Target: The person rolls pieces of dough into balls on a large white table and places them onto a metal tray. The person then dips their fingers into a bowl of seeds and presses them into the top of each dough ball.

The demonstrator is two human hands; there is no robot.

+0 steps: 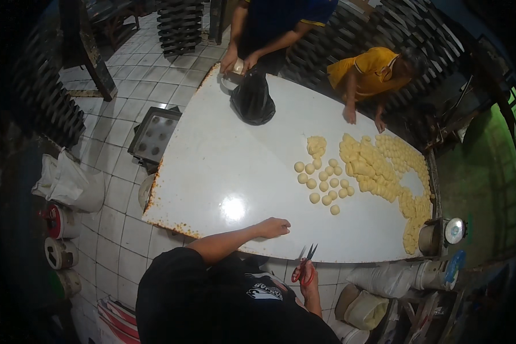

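My left hand (274, 227) rests on the near part of the white table (212, 149), its fingers curled closed and no object showing in them. Just off the table's near edge, my right hand (309, 281) grips a pair of scissors (304, 268) with red handles. Their dark blades point up and away from me, slightly apart. Small round dough balls (324, 186) lie to the right of the table's middle. Beyond them, a big mass of pale yellow dough pieces (370, 166) spreads toward the right end, with a smaller lump (316, 145) nearby.
Across the table, a person in dark blue handles a pale object (238, 66) beside a black plastic bag (253, 98). Another person in a yellow shirt (367, 69) leans over the dough. A round-dial scale (454, 230) and a metal pot (429, 239) stand at the right corner. Trays (155, 136) sit left.
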